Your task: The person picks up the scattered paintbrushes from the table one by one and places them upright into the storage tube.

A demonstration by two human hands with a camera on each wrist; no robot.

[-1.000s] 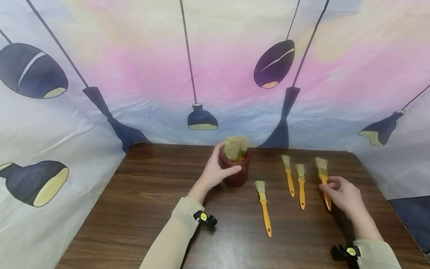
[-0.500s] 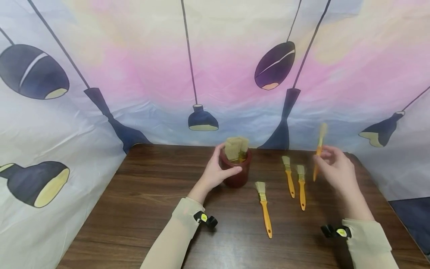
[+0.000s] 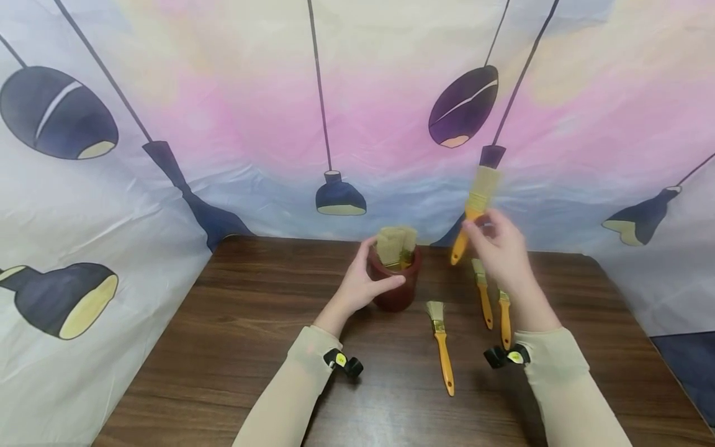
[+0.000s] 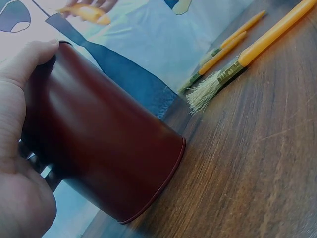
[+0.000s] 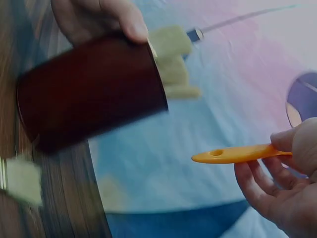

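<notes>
My left hand (image 3: 360,279) grips a dark red cup (image 3: 398,292) that stands on the table, thumb at the near side of the rim. Several bristle heads (image 3: 393,245) poke out of its mouth. Up in the air to the right of the cup, my right hand (image 3: 503,248) pinches a paintbrush (image 3: 475,208) by its orange handle, bristles upward. In the right wrist view, the handle's holed end (image 5: 216,154) points toward the cup. A narrower paintbrush (image 3: 441,347) lies just right of the cup, and two smaller paintbrushes (image 3: 485,304) lie partly behind my right arm.
The dark wooden table (image 3: 234,323) ends at its back edge against a printed cloth backdrop (image 3: 251,112) showing hanging lamps. Cloth also covers both sides. Each sleeve carries a small black camera (image 3: 343,363) at the wrist.
My right hand has lifted the paintbrush from the table's right side and carried it left and up, toward the cup. My left hand stays on the cup.
</notes>
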